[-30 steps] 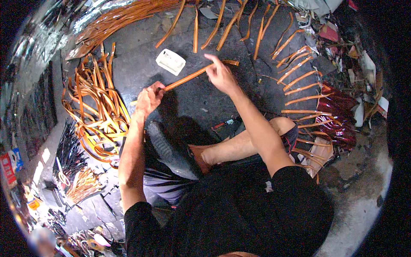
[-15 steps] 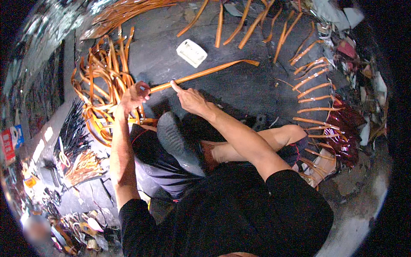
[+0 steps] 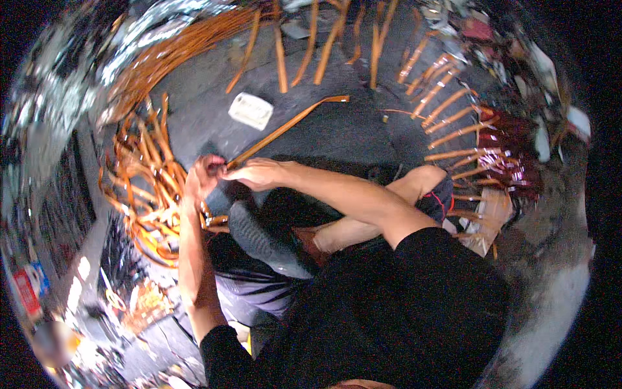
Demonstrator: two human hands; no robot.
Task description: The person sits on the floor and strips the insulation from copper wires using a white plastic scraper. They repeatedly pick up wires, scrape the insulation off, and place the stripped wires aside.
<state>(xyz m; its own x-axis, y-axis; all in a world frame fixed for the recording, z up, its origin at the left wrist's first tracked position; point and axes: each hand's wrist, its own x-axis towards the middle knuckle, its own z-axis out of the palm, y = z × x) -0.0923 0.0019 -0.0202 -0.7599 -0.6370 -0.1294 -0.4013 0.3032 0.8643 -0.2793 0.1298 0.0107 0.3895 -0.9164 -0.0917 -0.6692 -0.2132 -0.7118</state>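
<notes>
A long, thin orange-brown bundle of strands (image 3: 285,128) slants up and right from my hands, its far tip bent over. My left hand (image 3: 206,176) is closed around its near end. Close beside it, my right hand (image 3: 258,174) has its fingers pinched together at that same end, by the left hand's fingertips. Exactly what lies between those fingertips is too small and blurred to make out. Just beyond the hands, a small white rectangular tray-like piece (image 3: 250,111) lies on the dark floor mat (image 3: 214,78).
A tangled heap of orange bundles (image 3: 152,175) lies left of my left hand. Similar bundles (image 3: 280,55) are laid in an arc from the far side to the right. Long orange strands (image 3: 175,55) lie far left. Dark red shiny material (image 3: 512,152) sits at right, near my bent knee (image 3: 427,181).
My right hand has moved left along the bundle, from a pointing finger to a pinch beside my left hand. The bundle now tilts more steeply. The whole view has shifted.
</notes>
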